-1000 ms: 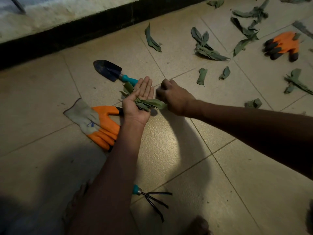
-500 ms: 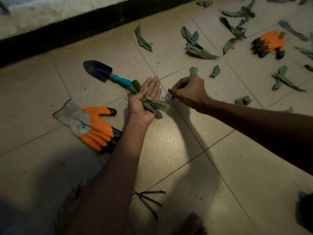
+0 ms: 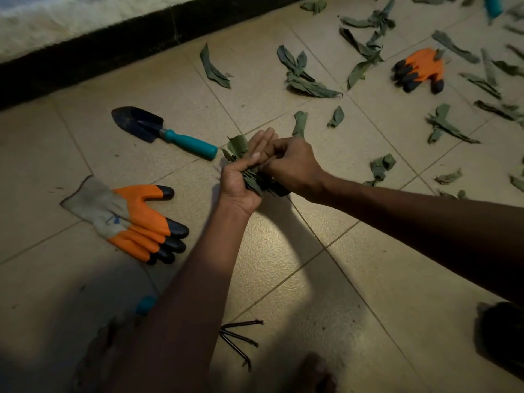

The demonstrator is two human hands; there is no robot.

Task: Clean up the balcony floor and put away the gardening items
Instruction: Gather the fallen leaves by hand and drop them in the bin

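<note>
1. Step, judged: gathering leaves; left hand [image 3: 241,177] grips a leaf bundle [image 3: 255,184], fingers half curled round it; right hand [image 3: 289,163] pinches a leaf into it, just right of the trowel [image 3: 161,131].
2. Next: reach for loose leaves [image 3: 309,86] beyond the trowel, keep the bundle gripped.
3. Counts, left to right: two gloves, near [image 3: 133,219] and far [image 3: 419,69]; one trowel; one hand rake [image 3: 241,338]; loose leaves roughly twenty-plus.

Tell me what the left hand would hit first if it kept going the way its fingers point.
Likely the curled leaf just beyond the left hand fingertips; depth is unclear.
</note>
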